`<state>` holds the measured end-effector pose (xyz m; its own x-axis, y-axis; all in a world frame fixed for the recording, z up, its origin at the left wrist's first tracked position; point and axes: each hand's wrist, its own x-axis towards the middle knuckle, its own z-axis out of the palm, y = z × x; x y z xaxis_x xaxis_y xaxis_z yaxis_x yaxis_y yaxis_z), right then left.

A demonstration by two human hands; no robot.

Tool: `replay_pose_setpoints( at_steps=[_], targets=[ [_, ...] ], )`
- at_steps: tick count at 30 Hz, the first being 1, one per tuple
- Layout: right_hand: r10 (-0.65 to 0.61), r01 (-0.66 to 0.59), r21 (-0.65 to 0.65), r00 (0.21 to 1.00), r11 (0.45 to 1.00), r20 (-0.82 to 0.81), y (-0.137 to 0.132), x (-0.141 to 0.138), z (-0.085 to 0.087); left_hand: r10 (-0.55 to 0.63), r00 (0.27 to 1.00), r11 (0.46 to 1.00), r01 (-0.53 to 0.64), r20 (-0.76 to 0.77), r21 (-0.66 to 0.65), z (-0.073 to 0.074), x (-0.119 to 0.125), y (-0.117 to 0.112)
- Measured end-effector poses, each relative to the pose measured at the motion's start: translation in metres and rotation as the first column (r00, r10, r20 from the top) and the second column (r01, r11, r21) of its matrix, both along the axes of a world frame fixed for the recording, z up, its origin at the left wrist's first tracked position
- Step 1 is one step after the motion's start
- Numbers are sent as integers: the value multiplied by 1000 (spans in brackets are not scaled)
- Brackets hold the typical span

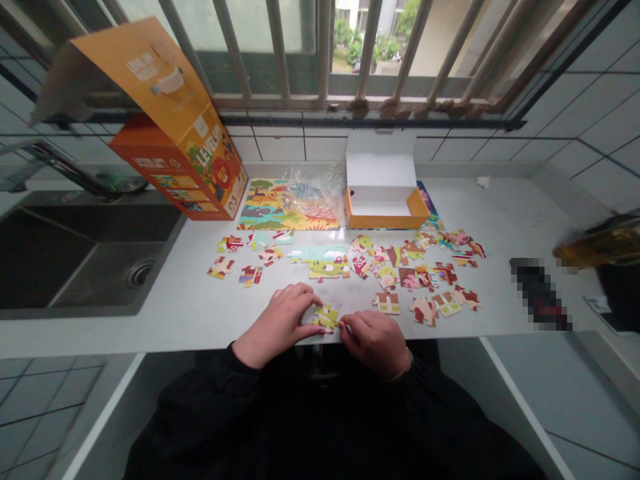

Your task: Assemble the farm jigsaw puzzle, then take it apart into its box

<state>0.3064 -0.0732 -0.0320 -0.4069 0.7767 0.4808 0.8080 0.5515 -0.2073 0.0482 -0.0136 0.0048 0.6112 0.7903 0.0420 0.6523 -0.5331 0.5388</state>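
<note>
The green jigsaw piece (326,317) lies at the desk's (200,307) near edge, the left hand (280,323) and right hand (376,341) each with grip pinched on one side (probably steadying it flat).

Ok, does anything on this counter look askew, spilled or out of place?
The orange box sits skewed beside the sink, its lid flap up. Loose puzzle pieces lie scattered; left hand and right hand pinch a green piece. Nothing looks spilled.
</note>
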Motion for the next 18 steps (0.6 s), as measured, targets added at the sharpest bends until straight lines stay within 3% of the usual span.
replay_pose_setpoints(
  at_steps=[5,13,18],
  targets=[
    [-4,4,8,1000,1000,2,0,0,0,38,999,999,-39,21,35,-6,-6,3],
    [-7,7,21,1000,1000,2,0,-1,2,268,960,948,-278,79,155,-12,-36,24],
    [-9,9,18,1000,1000,9,0,0,0,354,934,917,-357,50,176,-13,-38,33]
  ],
)
